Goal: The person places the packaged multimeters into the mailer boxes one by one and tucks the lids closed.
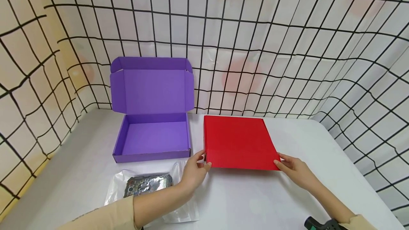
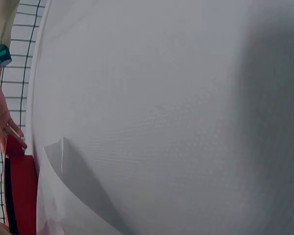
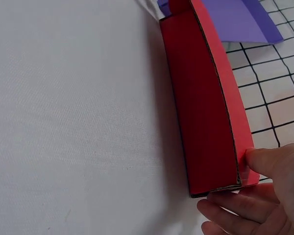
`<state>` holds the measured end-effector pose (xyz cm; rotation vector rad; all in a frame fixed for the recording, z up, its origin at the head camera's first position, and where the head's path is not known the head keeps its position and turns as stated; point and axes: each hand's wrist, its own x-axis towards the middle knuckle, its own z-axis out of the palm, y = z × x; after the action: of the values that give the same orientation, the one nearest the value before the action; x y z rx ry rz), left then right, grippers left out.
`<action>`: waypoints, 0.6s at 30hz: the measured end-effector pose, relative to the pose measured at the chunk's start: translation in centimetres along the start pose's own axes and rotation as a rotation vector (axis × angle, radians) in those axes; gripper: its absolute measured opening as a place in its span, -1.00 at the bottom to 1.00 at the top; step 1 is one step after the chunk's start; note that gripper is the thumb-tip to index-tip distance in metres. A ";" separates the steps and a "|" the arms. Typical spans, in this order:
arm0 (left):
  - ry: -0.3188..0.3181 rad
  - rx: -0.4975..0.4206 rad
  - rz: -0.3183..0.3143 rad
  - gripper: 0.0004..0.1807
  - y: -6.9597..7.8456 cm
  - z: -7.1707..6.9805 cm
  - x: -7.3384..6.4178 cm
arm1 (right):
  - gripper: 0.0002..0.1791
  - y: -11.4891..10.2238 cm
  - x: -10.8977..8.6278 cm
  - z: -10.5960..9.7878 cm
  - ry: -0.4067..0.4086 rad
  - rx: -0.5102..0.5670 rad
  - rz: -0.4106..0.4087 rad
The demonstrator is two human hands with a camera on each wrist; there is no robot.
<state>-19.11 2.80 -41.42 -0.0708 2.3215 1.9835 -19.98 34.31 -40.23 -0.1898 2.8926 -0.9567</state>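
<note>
Fingers of the right hand [image 1: 294, 169] grasp the near right corner of a red box [image 1: 239, 143], the thumb on its top and the other fingers around and below the corner. The left hand [image 1: 194, 173] grasps the near left corner, its thumb at the front edge and its fingers against the left side. The red box lies right of centre toward the back of the white tabletop [image 1: 255, 201], its lid down over the front wall; whether its near edge touches the table, I cannot tell. Just to its left sits a purple box [image 1: 156, 136], open, with its lid standing upright behind the tray. In front of the purple box lies a clear plastic bag [image 1: 182, 215] with a dark, phone-like device [image 1: 147, 184] in it, partly hidden by the left forearm. Beige sleeves [image 1: 105, 215] cover the upper part of both forearms, and a black gadget [image 1: 322, 224] is at the right wrist. Black grid mesh [image 1: 203, 47] rises behind the table and along both sides, with pale sheeting behind it
</note>
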 end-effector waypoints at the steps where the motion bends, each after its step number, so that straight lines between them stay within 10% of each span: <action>1: 0.012 0.026 0.005 -0.45 0.0 0.1 0.1 | -0.37 0.1 -0.1 -0.1 0.008 0.000 -0.001; 18: -0.047 0.138 0.030 -0.34 0.9 1.2 2.6 | -0.28 1.1 0.2 0.6 0.134 -0.051 -0.181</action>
<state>-21.77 4.22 -40.95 0.0208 2.4352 1.8113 -20.19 34.84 -41.36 -0.4126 3.0677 -0.9568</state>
